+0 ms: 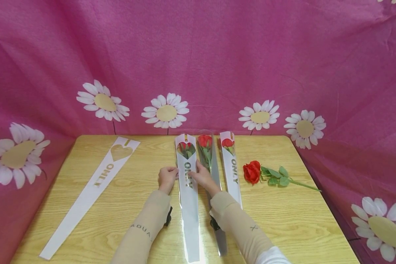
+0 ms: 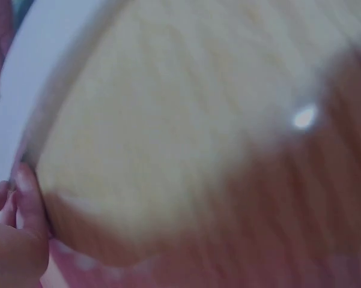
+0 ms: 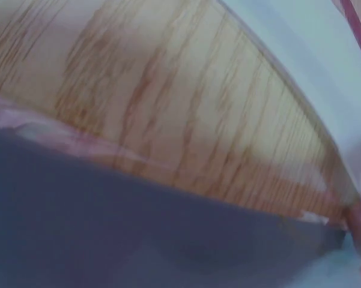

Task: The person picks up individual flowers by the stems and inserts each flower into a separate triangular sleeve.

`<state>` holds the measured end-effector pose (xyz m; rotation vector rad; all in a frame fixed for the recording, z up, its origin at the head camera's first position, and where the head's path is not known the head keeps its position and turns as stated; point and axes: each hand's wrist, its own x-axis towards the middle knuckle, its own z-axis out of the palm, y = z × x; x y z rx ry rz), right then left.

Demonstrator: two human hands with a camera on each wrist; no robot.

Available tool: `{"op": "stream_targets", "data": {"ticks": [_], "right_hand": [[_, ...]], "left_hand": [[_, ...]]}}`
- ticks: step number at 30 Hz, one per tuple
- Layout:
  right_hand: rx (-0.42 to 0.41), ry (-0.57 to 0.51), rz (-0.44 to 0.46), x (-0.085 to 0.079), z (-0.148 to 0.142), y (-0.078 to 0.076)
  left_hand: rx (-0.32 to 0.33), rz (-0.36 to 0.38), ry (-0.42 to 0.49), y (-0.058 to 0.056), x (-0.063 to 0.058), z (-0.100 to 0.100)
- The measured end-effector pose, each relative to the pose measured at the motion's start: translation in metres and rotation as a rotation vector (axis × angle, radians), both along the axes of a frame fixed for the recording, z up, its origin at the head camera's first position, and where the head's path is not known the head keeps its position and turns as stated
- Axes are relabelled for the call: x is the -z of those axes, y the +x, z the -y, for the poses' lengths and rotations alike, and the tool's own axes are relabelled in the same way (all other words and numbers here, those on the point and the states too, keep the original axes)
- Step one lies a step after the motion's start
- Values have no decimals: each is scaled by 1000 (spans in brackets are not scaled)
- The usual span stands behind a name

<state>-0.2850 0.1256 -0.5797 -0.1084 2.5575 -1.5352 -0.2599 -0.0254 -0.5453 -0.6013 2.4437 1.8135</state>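
Note:
A white flower sleeve (image 1: 189,212) lettered ONLY lies upright in the head view, a red rose (image 1: 186,146) showing through its heart-shaped window. At its left edge my left hand (image 1: 167,178) pinches the sleeve; in the left wrist view thumb and finger (image 2: 29,195) meet on that edge. My right hand (image 1: 205,178) holds the right edge, its thumb lying over the front near the letters. Under the right forearm runs a clear and grey sleeve (image 1: 214,176) with another red rose (image 1: 205,140) in it. The right wrist view shows mostly table and the white sleeve's edge (image 3: 312,72).
A second white ONLY sleeve (image 1: 231,161) with a rose stands right of the grey one. Further right lies a loose red rose (image 1: 252,172) with a green stem. A flat white sleeve (image 1: 92,187) slants across the left of the wooden table (image 1: 145,154). Pink daisy cloth (image 1: 198,66) surrounds it.

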Motion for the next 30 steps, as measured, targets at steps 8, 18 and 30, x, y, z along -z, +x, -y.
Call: {"op": "stream_targets", "data": {"ticks": [8,18,30], "right_hand": [[-56,380,-335,-39,25,28],[-344,484,-516,-52,62,48],[-382,12,-111,-51,119,77]], "left_hand": [[-44,-98,-60,4,3,15],[-138,-190,-266,6,4,61],[-246,-373,-563,12,2,146]]}}
